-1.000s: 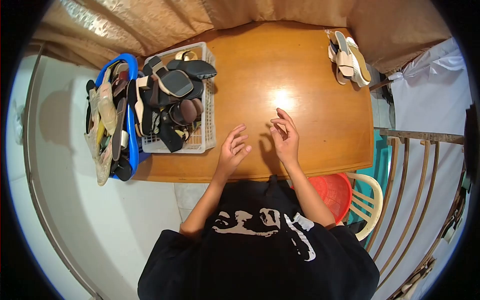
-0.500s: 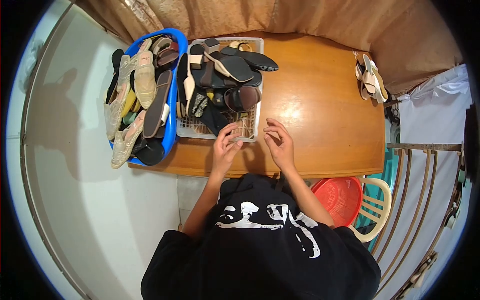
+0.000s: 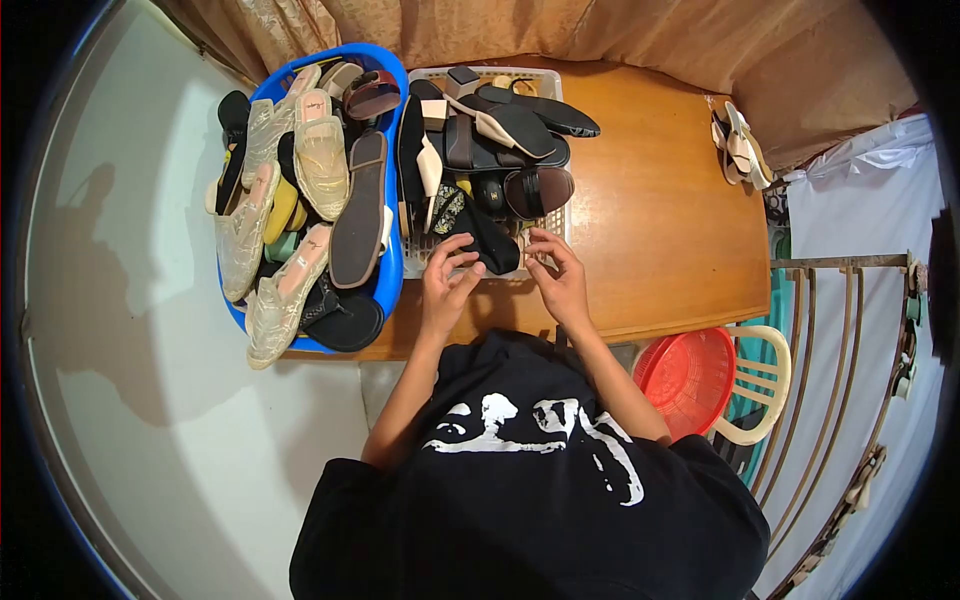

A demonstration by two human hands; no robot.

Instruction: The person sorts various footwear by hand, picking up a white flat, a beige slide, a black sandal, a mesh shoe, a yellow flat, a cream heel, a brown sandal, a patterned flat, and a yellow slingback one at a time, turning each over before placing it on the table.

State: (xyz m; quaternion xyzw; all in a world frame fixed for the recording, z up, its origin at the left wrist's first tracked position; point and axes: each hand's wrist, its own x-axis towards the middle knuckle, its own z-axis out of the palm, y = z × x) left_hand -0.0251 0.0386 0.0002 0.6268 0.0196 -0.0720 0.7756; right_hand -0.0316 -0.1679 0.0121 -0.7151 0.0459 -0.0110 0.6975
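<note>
My left hand [image 3: 448,285] is raised at the front edge of a white plastic basket [image 3: 540,73], fingers curved and apart, with nothing in it. Opposite it, my right hand [image 3: 560,283] is also open, its thumb and fingers spread by the basket's front right corner. Between the two hands lies a black slip-on shoe [image 3: 492,245] with a patterned part, the fingertips close to it. Other footwear piles up in the basket, including a dark brown sandal [image 3: 540,191] and a black sandal with a cream strap [image 3: 515,130].
A blue basin [image 3: 397,225] heaped with shoes stands left of the basket. Both are on a wooden table [image 3: 670,225]. Light-coloured sandals [image 3: 738,150] lie at its far right. A red basket [image 3: 685,380] rests on a cream plastic chair [image 3: 765,385], beside a rack [image 3: 815,370].
The basket and basin appear farther right in view as the camera angle shifts. My hands stay raised and empty, the black shoe now showing between them.
</note>
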